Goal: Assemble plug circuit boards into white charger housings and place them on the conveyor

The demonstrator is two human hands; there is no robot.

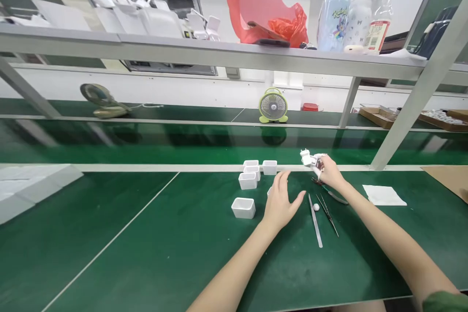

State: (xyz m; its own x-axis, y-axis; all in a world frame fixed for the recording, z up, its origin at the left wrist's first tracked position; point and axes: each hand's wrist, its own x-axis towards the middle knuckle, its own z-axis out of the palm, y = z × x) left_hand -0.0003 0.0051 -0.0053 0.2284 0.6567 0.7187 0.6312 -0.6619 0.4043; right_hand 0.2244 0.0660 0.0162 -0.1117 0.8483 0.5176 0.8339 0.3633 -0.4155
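My right hand point(329, 171) is closed around a small white plastic part point(309, 158) with a plug-like end, held up off the table near the back strip. My left hand point(280, 204) hovers over the green mat with its fingers apart and nothing in them. Partly hidden behind its fingers is a white object, of which only an edge shows. To its left stand several small white open boxes, the nearest point(243, 208) on its own and another point(247, 181) in a cluster. Between my arms lie a flat grey tool point(315, 222), a pair of tweezers point(327, 215) and a small white ball point(316, 207).
Pliers point(332, 194) lie below my right hand, beside a white cloth or paper point(383, 195). A green fan point(273, 106) stands behind the dark green belt point(183, 139). Overhead, a shelf point(183, 48) carries bottles and a red bag. White boxes point(32, 185) sit far left.
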